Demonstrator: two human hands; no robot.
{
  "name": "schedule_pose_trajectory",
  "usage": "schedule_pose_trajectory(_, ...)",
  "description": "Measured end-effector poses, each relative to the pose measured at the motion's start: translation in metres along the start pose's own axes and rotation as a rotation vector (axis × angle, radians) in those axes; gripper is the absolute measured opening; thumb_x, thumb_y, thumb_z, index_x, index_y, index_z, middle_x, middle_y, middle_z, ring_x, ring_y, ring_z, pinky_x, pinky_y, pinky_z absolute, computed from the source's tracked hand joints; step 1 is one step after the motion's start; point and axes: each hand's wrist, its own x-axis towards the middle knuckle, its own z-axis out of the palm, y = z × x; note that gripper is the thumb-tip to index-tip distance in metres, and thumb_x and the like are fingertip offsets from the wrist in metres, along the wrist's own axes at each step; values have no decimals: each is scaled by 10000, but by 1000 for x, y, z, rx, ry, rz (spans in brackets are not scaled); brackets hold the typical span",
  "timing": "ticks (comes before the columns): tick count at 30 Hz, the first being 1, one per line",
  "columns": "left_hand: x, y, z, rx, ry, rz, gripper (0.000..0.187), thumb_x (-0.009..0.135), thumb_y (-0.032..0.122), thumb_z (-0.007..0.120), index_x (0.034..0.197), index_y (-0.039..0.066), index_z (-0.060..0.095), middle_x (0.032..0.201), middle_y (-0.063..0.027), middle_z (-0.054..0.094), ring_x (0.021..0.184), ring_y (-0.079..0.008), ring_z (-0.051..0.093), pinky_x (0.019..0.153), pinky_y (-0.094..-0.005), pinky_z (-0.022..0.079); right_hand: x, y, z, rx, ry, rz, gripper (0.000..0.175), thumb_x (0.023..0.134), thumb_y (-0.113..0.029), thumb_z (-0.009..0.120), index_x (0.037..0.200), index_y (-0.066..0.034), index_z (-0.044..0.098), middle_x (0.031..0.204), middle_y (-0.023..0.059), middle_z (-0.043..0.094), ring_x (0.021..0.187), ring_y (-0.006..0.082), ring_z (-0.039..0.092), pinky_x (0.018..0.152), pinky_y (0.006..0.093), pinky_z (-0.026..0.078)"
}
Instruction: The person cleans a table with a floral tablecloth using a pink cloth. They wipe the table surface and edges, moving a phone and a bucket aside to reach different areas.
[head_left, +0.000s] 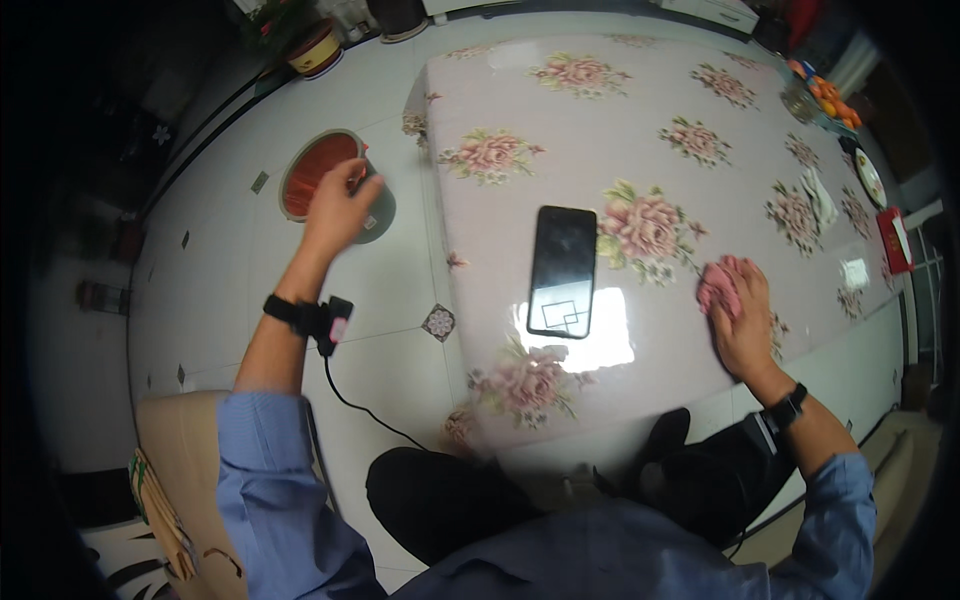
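Observation:
My left hand (339, 202) reaches out over the near rim of a waste bin (384, 214) on the floor. Its thumb and fingers are spread, and I see nothing held between them. A red-orange liner bag (311, 172) lines the inside of the bin. On the table's right part, my right hand (744, 322) presses a crumpled pink cloth (718, 289) against the flowered tablecloth (637, 142). Between the two hands lies a black smartphone (564, 262), screen up, with light reflected in its lower end.
Oranges (829, 101), a glass jar (799, 103), a white cloth (819, 199), a plate (870, 178) and a red box (894, 240) stand along the table's right side. A cable (367, 411) runs down from my left wrist device (334, 326). A potted plant (315, 52) stands behind the bin.

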Motion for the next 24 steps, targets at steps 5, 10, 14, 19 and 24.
schedule_pose_trajectory(5,-122,175,38,8,-359,117,869,902,580,860,1470,-39,639,1383,-259,698,1249,-407,701,1089,-467,555,0,-2,4,5,76,-4,547,954,-173,753,1462,-16,626,1479,232,594,1432,495,510,1233,544,415)
schedule_pose_trajectory(10,-195,248,67,372,-498,328,1054,863,576,877,1638,-14,472,1674,-299,451,1387,-482,578,1162,-495,515,0,0,6,-15,123,-27,583,953,-249,776,1451,16,629,1444,247,617,1406,496,521,1213,560,428)
schedule_pose_trajectory(14,-198,242,86,416,-415,319,837,965,401,817,1633,22,484,1679,-238,480,1404,-450,575,1176,-498,505,-2,2,6,45,137,-20,603,950,-258,772,1458,33,624,1431,257,615,1401,495,521,1210,563,428)
schedule_pose_trajectory(19,-174,222,105,452,-259,403,743,976,418,803,1553,11,573,1584,-221,582,1348,-412,617,1112,-485,548,-2,2,4,64,109,-5,634,959,-288,763,1482,38,611,1439,249,611,1428,485,504,1231,559,410)
schedule_pose_trajectory(24,-122,215,134,483,-151,393,661,987,416,789,1487,19,621,1514,-207,641,1294,-412,647,1067,-491,571,-2,0,1,71,93,15,639,964,-283,765,1490,44,605,1445,240,608,1440,479,497,1240,555,401)
